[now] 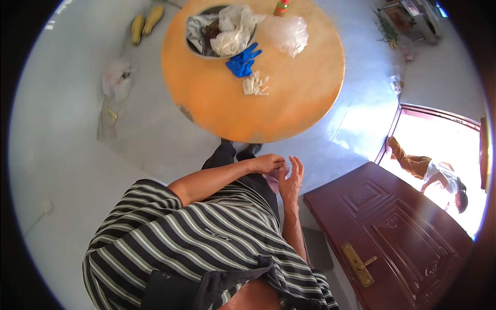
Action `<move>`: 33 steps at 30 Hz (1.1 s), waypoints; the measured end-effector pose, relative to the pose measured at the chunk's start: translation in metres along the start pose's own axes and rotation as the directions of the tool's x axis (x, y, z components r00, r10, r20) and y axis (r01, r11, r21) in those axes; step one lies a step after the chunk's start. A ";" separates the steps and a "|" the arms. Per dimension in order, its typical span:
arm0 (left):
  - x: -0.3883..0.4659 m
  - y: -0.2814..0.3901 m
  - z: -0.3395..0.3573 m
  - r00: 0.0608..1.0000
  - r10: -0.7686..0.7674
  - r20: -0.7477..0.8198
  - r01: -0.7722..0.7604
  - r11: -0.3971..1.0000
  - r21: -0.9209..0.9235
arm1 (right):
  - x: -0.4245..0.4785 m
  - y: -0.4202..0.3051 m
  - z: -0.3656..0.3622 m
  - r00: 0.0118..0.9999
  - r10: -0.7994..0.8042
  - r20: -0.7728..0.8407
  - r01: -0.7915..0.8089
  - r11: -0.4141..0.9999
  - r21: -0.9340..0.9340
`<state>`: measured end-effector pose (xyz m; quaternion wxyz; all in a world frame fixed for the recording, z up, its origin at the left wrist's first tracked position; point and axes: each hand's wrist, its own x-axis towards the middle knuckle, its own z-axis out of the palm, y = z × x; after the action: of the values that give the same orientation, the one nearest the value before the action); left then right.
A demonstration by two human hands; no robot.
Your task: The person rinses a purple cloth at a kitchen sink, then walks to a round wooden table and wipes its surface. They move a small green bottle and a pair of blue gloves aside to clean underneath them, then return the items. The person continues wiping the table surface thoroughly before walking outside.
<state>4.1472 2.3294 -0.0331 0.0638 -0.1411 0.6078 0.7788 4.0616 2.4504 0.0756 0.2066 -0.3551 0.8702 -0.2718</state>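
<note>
My left hand (pixel 267 163) is closed around part of a thin pink cloth (pixel 272 180) in front of my waist. The cloth hangs below its fingers, and some of it is hidden between the two hands. Close beside it, on the right, my right hand (pixel 292 181) has its fingers raised and its thumb apart, and touches or nearly touches the cloth. Beyond both hands is a round orange table (pixel 263 116). On its top lie a crumpled blue glove (pixel 242 61) and a crumpled whitish glove (pixel 255 84).
A basin (pixel 195 50) with plastic bags, a clear plastic bag (pixel 292 37) and a small red-capped bottle (pixel 281 7) are on the table. Yellow slippers (pixel 153 20) and a white bag (pixel 116 81) lie left. A brown door (pixel 387 232) stands ajar; a person (pixel 441 176) is outside.
</note>
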 end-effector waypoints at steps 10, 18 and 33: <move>-0.011 0.117 -0.037 0.999 -0.049 -0.003 0.049 0.980 0.192 | 0.044 0.012 -0.050 0.935 0.071 0.348 -0.196 0.920 0.339; 0.077 0.116 0.041 0.994 -0.035 -0.105 0.035 0.999 -0.003 | 0.085 0.121 -0.158 0.882 0.125 0.455 -0.352 0.816 0.458; 0.267 0.213 0.116 0.993 0.004 -0.117 -0.011 0.998 -0.063 | 0.214 0.186 -0.273 0.953 0.126 0.277 -0.253 0.833 0.492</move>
<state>3.8183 2.3681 0.1111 0.0209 -0.1860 0.5859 0.7885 3.6748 2.4948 0.1339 0.4219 -0.2265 0.7643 -0.4320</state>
